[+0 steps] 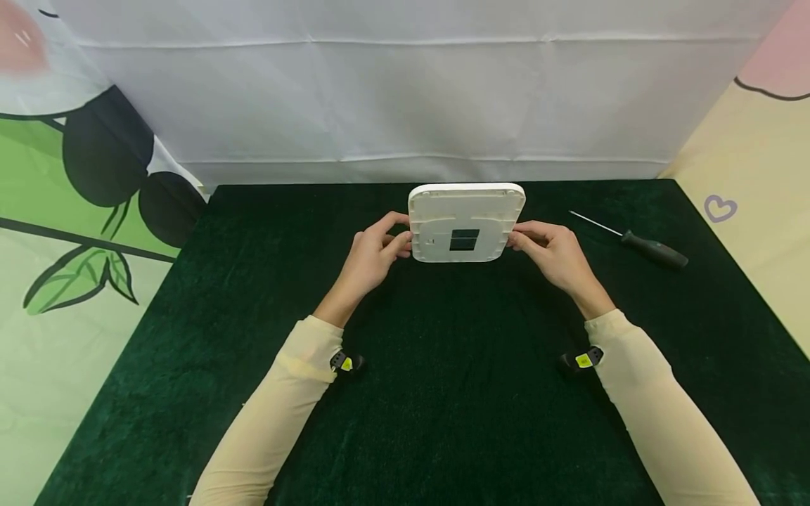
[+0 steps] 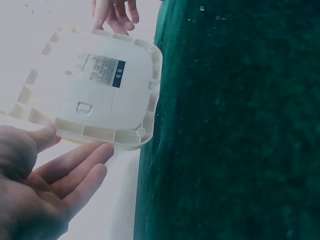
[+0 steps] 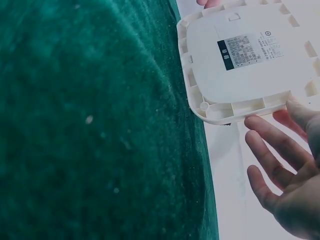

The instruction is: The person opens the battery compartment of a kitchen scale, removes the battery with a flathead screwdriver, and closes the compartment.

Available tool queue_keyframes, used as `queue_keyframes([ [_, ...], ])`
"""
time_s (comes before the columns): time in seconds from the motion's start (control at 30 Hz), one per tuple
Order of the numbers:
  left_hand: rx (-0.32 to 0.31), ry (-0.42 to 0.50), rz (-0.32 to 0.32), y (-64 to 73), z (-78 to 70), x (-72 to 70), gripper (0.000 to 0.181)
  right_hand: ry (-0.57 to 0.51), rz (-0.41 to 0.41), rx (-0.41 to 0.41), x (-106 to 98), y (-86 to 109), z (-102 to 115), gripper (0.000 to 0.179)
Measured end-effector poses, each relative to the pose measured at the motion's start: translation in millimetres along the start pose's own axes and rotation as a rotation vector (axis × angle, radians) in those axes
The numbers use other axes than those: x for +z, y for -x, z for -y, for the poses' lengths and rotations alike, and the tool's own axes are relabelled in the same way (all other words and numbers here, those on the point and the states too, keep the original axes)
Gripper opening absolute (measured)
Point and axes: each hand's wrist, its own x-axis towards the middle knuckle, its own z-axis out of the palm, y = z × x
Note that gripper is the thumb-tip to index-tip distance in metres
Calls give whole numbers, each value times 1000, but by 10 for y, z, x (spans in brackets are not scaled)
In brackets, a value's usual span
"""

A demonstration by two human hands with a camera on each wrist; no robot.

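A white plastic panel (image 1: 465,206), square with rounded corners, is held up near the far side of the table. Its face towards me has a notched, ribbed rim and a printed label (image 2: 105,70) with a dark strip. At its left edge my left hand (image 1: 373,256) pinches the rim, thumb on the near face and fingers reaching behind. My right hand (image 1: 553,253) grips the opposite edge likewise, with some fingers spread free below the rim in the right wrist view. The panel's far face is hidden.
A screwdriver (image 1: 654,249) with a dark handle lies on the right of the table, its shaft pointing up and left. Dark green cloth (image 1: 443,393) covers the table. Behind it hangs a white sheet (image 1: 405,105), with printed fabric at both sides.
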Motion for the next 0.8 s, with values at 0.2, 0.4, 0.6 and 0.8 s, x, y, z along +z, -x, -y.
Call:
queue_keyframes([
  [0.2, 17, -14, -46, 23, -12, 28, 25, -13, -19, -31, 29, -4, -5, 29],
  [0.4, 8, -2, -42, 29, -48, 22, 25, -2, -27, -25, 15, -4, 31, 30],
  [0.6, -44, -5, -31, 38, -79, 53, 26, 20, -31, -10, 7, -4, 43, 34],
  [0.8, -85, -30, -34, 44, -93, 99, 26, 22, -8, 53, 24, 1, 73, 36],
])
